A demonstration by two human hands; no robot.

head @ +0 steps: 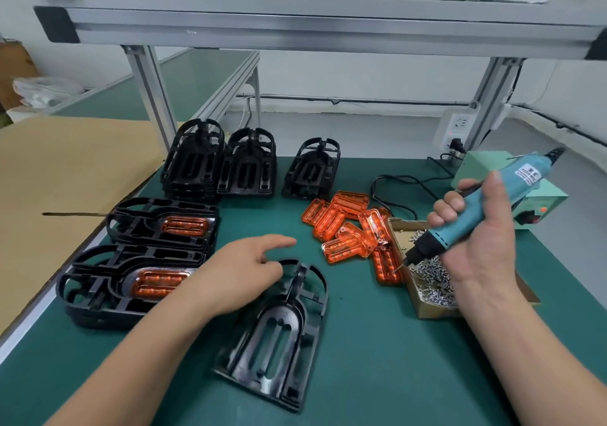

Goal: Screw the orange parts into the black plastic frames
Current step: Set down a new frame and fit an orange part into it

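Left grip is loosely open, fingertips touching the top rim of the empty black frame at its 5 o'clock. Loose orange parts lie at 2 o'clock. Right grip clasps the blue screwdriver.

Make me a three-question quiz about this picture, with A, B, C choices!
1. Where is the box of screws?
A. on the top shelf
B. beside the loose orange parts, by the right hand
C. on the cardboard

2. What colour is the screwdriver?
A. red
B. yellow
C. blue

3. The nearest black frame is:
A. empty
B. holding an orange part
C. lying on a stack

Answers:
1. B, the box sits right next to the orange pile.
2. C, its handle is blue.
3. A, no orange shows inside it.
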